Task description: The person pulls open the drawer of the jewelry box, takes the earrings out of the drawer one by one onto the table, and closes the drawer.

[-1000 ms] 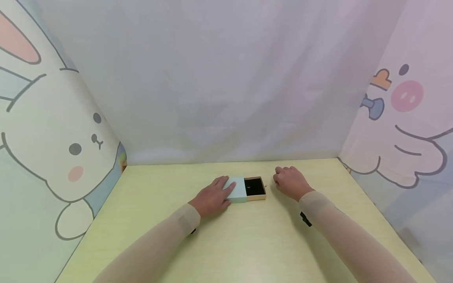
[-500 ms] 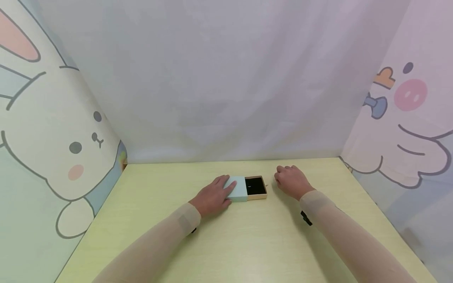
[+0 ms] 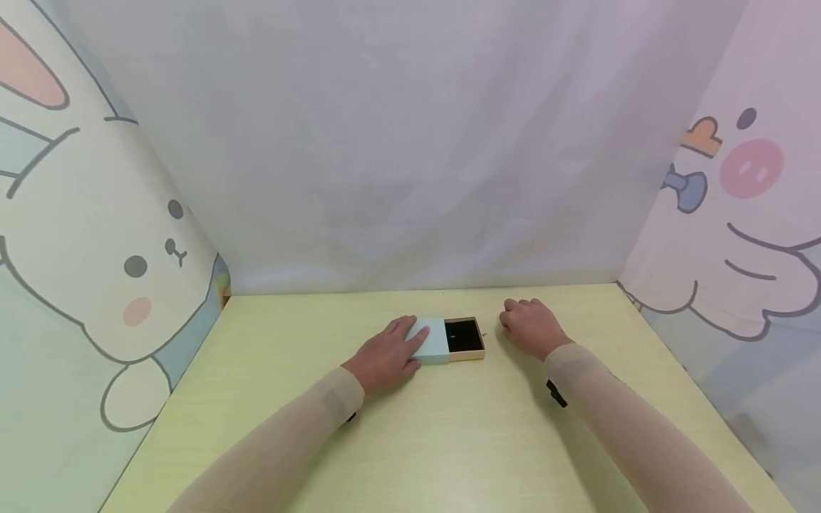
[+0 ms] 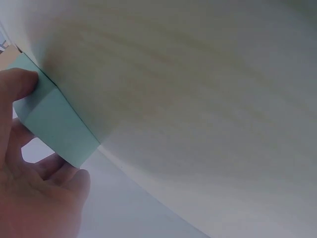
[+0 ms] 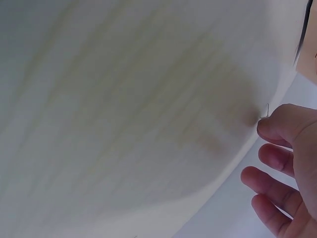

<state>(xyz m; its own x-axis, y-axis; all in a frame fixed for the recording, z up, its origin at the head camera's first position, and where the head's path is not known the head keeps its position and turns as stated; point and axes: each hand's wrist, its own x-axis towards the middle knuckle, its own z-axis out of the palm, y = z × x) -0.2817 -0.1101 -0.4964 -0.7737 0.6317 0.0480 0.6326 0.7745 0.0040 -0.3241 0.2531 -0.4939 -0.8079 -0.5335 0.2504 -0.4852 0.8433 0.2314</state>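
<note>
A pale blue drawer-style jewelry box [image 3: 436,340] lies flat on the table. Its inner tray [image 3: 466,355], lined in black, is slid out to the right, with a tiny light spot on the lining. My left hand [image 3: 383,356] grips the blue sleeve, thumb on the near side and fingers around the far end, as the left wrist view shows. Just right of the tray, my right hand [image 3: 531,328] is held with curled fingers. In the right wrist view, a tiny thin wire-like piece [image 5: 267,111] sticks out at the pinching thumb's tip; its kind I cannot tell.
A short tab [image 3: 484,334] sticks out from the tray's right end. The pale wooden table [image 3: 449,442] runs back to a white curtain [image 3: 410,178], with cartoon-printed cloth on both sides.
The view has shifted slightly. Both hands keep their places, the left on the box and the right beside the tray.
</note>
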